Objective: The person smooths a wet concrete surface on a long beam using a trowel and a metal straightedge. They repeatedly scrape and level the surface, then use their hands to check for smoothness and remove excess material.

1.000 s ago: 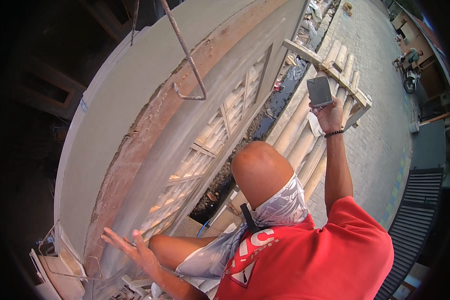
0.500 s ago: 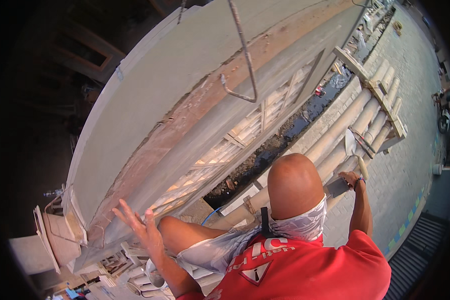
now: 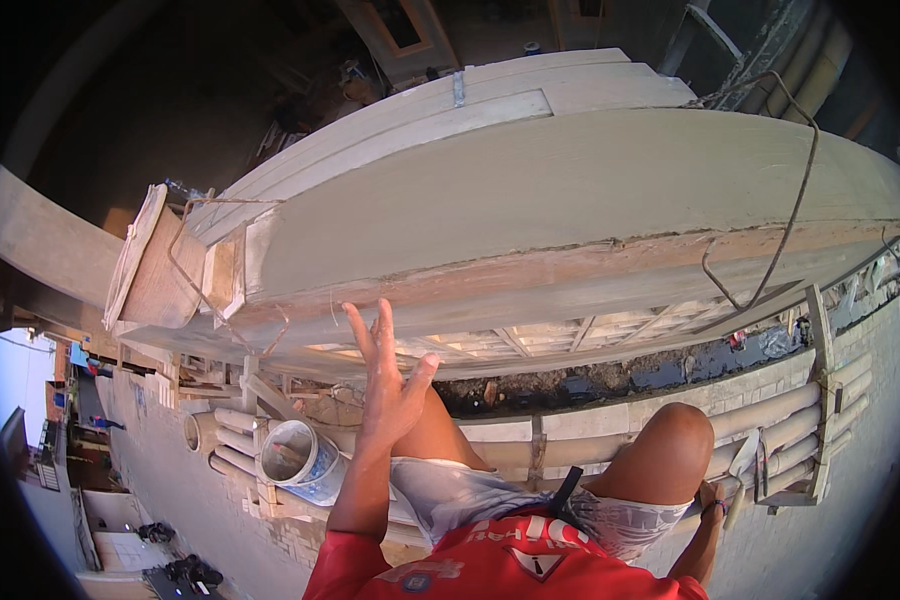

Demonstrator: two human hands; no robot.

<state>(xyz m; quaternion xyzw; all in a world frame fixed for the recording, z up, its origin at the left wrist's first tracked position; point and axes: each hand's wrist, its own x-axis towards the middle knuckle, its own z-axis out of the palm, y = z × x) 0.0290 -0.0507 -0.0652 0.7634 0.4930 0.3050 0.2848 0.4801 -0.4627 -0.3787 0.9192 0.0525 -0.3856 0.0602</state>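
Hovering near plastered slab: left hand, fingers wide. Right hand beside trowel; cannot tell what fingers hold.

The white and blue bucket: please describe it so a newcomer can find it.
Find the long platform of pale round poles. Toward its left end, left of the person's bare left hand, is the round white and blue plastic bucket. Its blue-marked side sets it apart from the plain beige round container beside it.
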